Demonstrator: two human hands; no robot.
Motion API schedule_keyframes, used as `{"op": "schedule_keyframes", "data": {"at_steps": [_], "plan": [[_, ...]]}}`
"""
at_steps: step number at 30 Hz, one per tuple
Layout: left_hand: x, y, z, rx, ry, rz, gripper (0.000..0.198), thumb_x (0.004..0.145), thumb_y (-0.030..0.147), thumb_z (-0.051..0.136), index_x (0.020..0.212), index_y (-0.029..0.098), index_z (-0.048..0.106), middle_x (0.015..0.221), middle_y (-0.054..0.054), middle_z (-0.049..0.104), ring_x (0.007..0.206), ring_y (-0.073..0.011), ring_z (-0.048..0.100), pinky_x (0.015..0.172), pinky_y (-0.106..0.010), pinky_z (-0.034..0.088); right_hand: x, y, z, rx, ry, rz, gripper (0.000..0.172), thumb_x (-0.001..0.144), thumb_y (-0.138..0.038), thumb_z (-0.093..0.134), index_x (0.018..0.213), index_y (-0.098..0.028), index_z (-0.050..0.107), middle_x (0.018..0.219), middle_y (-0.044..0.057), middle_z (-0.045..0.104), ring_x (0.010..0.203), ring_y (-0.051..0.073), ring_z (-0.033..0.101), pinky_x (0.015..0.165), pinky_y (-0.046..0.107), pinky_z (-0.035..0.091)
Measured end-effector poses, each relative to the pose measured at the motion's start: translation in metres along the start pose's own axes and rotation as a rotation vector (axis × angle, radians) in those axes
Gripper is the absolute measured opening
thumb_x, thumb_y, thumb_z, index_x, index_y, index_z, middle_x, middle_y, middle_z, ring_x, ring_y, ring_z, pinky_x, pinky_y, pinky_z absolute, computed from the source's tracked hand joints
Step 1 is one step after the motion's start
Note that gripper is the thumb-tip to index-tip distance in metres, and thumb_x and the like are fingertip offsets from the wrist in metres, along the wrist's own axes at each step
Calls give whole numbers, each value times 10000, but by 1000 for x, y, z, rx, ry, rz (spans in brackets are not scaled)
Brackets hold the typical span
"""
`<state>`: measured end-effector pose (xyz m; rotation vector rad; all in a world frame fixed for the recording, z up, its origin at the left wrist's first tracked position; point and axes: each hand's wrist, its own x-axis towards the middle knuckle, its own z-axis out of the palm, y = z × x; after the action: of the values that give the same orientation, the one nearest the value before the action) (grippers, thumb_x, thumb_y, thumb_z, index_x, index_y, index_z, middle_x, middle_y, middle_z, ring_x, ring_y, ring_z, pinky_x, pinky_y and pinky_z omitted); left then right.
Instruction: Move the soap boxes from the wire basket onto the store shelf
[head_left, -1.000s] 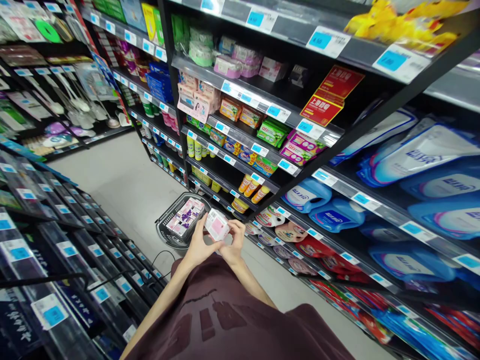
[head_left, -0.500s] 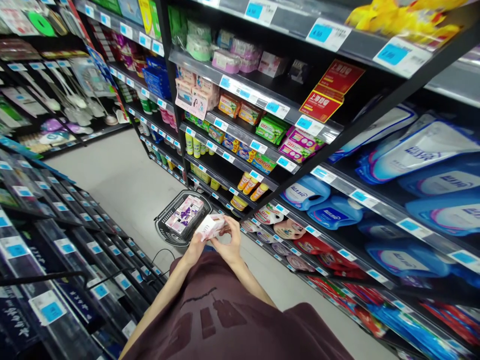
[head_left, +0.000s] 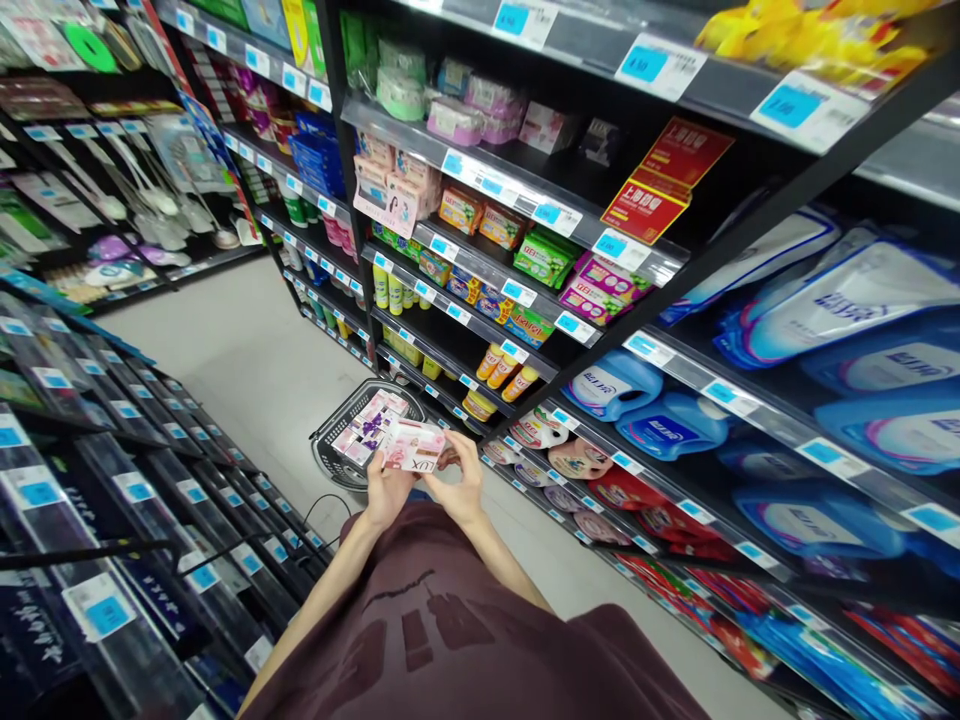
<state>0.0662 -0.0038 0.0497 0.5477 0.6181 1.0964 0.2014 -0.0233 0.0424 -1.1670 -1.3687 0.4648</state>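
Held between both hands in front of my body is a small pink and white soap box lettered LUX, its broad face turned up. My left hand grips its left end with the fingers closed. At the right end, my right hand pinches it, thumb below and fingers behind. Just beyond, a black shopping basket stands on the floor. In it lie several pink and white boxes, some with purple; the soap box and my left hand cover part of them.
Shelves of boxed soaps rise ahead, with blue detergent jugs to the right. A slanted shelf rack with price tags runs along the left. Grey floor stretches between them. A thin black cable hangs at the left rack.
Both hands have turned the soap box, so its broad pink LUX face now shows instead of its narrow end. My left hand has shifted slightly left; the basket has stayed put.
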Motion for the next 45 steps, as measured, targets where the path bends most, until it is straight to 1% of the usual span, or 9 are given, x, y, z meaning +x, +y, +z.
{"op": "schedule_keyframes", "data": {"at_steps": [6, 11, 20, 29, 33, 38, 45], "plan": [[0, 3, 1, -52, 13, -27, 766, 800, 779, 509, 1232, 171, 682, 1345, -138, 664, 1364, -396, 475, 1134, -524, 344, 0, 5, 2, 24, -19, 13, 637, 786, -212, 774, 1383, -260, 557, 1307, 129, 580, 768, 156, 649, 634, 321, 609], [1, 2, 0, -68, 20, -16, 733, 824, 751, 507, 1240, 175, 684, 1353, -133, 662, 1367, -389, 478, 1133, -516, 351, 1, 7, 3, 43, -18, 27, 643, 770, -200, 782, 1372, -271, 569, 1304, 125, 581, 768, 161, 649, 627, 325, 607], [1, -1, -2, -70, 14, -25, 752, 845, 755, 489, 1294, 175, 656, 1354, -132, 660, 1365, -372, 481, 1124, -494, 360, -1, 8, 2, 56, -24, 56, 633, 772, -203, 790, 1364, -264, 573, 1322, 127, 574, 789, 158, 649, 643, 316, 606], [-1, -1, -1, -81, 17, -47, 780, 834, 757, 499, 1301, 150, 646, 1364, -156, 651, 1391, -385, 447, 1115, -511, 363, -2, 9, 1, 64, -17, 62, 673, 773, -207, 791, 1400, -273, 556, 1355, 131, 570, 785, 156, 647, 635, 316, 602], [0, -2, -1, -85, 26, -40, 777, 822, 756, 521, 1306, 161, 644, 1374, -151, 645, 1391, -387, 448, 1117, -513, 360, -3, 9, 2, 68, -23, 76, 642, 775, -223, 788, 1375, -263, 563, 1360, 136, 571, 780, 159, 651, 629, 319, 606], [0, -2, -1, -110, 59, -47, 742, 846, 724, 510, 1320, 166, 633, 1368, -147, 648, 1391, -380, 450, 1113, -513, 369, -3, 9, 1, 74, -20, 70, 633, 781, -227, 787, 1372, -270, 565, 1358, 136, 573, 798, 168, 657, 624, 322, 607], [0, -1, 0, -101, 59, -55, 770, 851, 727, 495, 1343, 146, 614, 1383, -163, 636, 1403, -388, 435, 1118, -516, 365, -4, 11, 1, 78, -17, 83, 671, 770, -217, 794, 1398, -274, 564, 1356, 133, 583, 800, 162, 656, 630, 309, 605]]}}
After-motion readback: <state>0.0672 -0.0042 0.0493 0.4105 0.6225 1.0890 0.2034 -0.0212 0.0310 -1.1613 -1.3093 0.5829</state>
